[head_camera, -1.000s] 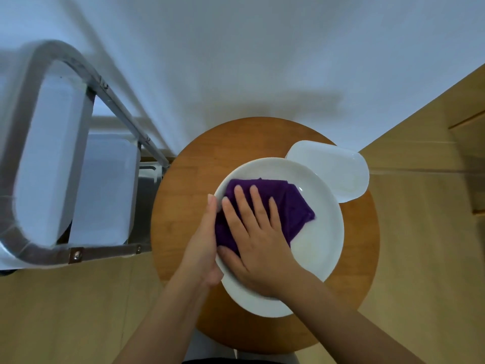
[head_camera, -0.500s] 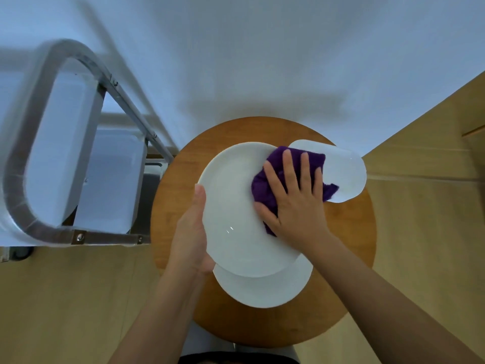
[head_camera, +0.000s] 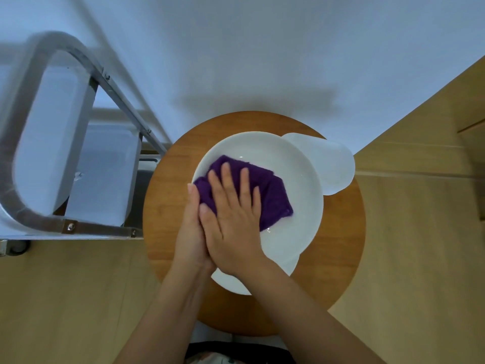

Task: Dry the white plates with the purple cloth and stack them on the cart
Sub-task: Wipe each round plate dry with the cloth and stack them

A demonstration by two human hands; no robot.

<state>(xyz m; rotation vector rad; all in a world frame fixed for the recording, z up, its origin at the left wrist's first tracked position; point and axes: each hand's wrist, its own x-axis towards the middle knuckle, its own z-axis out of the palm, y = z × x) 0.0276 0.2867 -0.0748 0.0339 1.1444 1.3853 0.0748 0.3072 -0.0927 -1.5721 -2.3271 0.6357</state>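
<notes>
Cloth lies under the flat right hand on the plate, whose left rim the left hand holds.

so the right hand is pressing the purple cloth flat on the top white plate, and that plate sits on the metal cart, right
Not quite. The right hand does press the purple cloth flat on the top white plate, but the head view shows that plate on the round wooden table, not on the metal cart.

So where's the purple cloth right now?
In the head view, the cloth lies on the left half of the top plate on the round stool, pressed flat under the right hand, with the left hand beside it.
</notes>
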